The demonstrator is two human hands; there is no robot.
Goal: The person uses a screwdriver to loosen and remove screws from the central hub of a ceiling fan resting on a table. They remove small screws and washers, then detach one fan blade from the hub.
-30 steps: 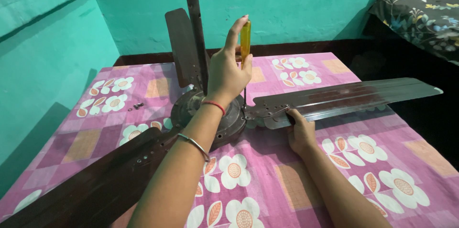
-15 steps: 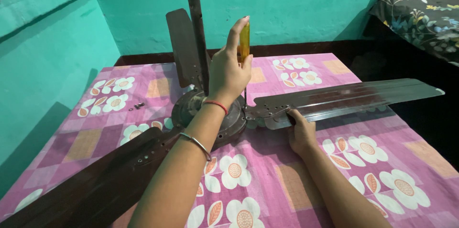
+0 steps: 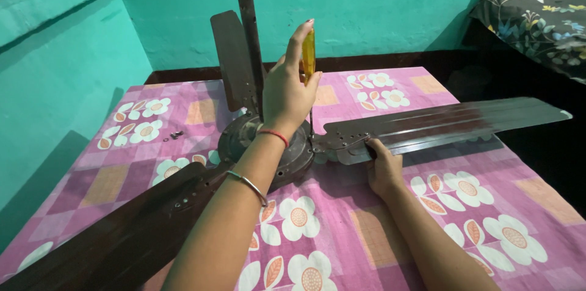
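Observation:
A brown ceiling fan lies on a pink flowered cloth [image 3: 342, 230], its motor housing [image 3: 241, 141] in the middle and its downrod [image 3: 249, 35] pointing up. My left hand [image 3: 285, 93] grips a yellow-handled screwdriver [image 3: 309, 53] upright. The screwdriver's shaft runs down to where the right blade [image 3: 452, 120] joins the motor. My right hand [image 3: 383, 166] presses on the root of that blade. Another blade [image 3: 122, 230] reaches toward the lower left, and a third blade [image 3: 229, 59] points away behind the rod.
A few small loose screws [image 3: 176, 135] lie on the cloth left of the motor. Teal walls [image 3: 378, 4] close in at the back and left. A dark flowered cushion [image 3: 537, 22] sits at the upper right, beyond the cloth's edge.

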